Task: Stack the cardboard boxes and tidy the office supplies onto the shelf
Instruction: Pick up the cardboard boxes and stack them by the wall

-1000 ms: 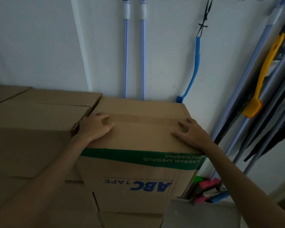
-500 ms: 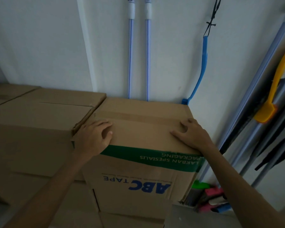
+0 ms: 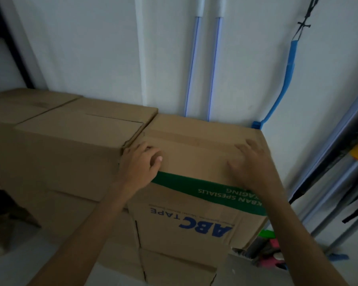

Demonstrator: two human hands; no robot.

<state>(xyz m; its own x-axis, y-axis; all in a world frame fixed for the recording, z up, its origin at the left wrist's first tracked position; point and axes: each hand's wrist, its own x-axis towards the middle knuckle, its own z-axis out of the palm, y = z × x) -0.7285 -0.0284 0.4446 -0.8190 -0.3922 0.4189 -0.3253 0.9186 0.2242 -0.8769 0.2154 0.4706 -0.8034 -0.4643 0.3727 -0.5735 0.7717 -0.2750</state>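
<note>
**Currently under your hands: one ABC Tape carton, top of stack**

Item 1, ABC Tape carton [image 3: 194, 145]. Brown cardboard with a green band and blue lettering, which reads upside down from where you stand. It sits on top of another brown carton [image 3: 174, 269], its far edge against the white wall [image 3: 81, 48]. Its top flaps are closed.

Item 2, your left hand [image 3: 140, 168]. It rests on the carton's top at the 8 o'clock corner, by the seam with the neighbouring carton. The fingers are loosely bent with the thumb laid across the cardboard. It presses on the top and grasps nothing.

Item 3, your right hand [image 3: 250, 170]. It lies palm down on the top at the 4 o'clock side, over the near edge. The fingers are extended and slightly spread, blurred, and hold nothing.

Item 4, neighbouring carton [image 3: 74, 137]. Plain brown, at 9 o'clock of the ABC Tape carton and touching it, with its top at about the same height. A further plain carton [image 3: 19, 108] lies beyond it at 9 o'clock.

Item 5, wall fittings. Two blue-striped poles [image 3: 192, 65] stand at 12 o'clock behind the carton. A blue long-handled brush [image 3: 290, 65] hangs at 1 o'clock. Grey poles [image 3: 339, 141] lean at 3 o'clock.

Item 6, black shelf frame [image 3: 15, 48], at 10 o'clock, partly out of view.

Item 7, coloured oddments [image 3: 271, 250] on the floor at 5 o'clock, too blurred to identify.
</note>
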